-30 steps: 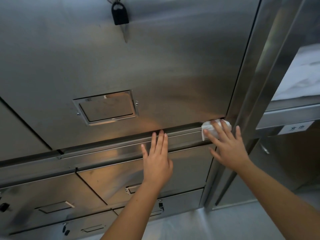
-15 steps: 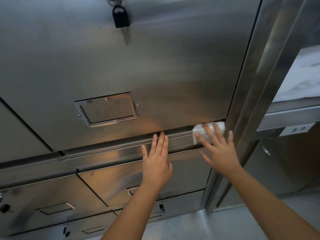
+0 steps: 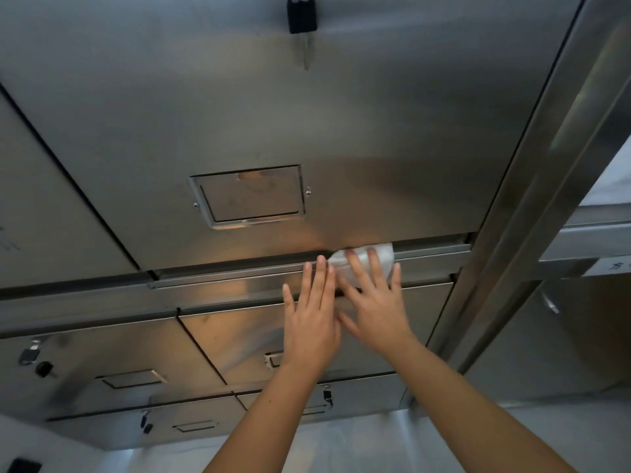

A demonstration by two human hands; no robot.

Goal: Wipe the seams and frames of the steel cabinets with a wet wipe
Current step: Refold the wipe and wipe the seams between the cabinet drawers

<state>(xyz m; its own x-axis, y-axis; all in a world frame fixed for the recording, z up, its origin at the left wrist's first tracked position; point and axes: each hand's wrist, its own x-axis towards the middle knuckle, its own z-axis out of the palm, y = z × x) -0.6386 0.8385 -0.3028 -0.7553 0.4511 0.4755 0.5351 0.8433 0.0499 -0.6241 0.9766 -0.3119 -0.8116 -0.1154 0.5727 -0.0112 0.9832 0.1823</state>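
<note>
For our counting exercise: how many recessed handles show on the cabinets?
4: top handle, middle-left handle, middle-right handle partly behind the left hand, bottom handle. The left forearm may hide another.

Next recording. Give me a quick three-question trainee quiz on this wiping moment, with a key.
1. True or false: the right hand presses the wet wipe against the seam under the large door with straight fingers.
2. The left hand is: A) gripping a handle; B) lying flat on the steel beside the right hand; C) out of view.
3. What hangs near the top of the large door?
Key: 1 true; 2 B; 3 a black-headed key.
</note>
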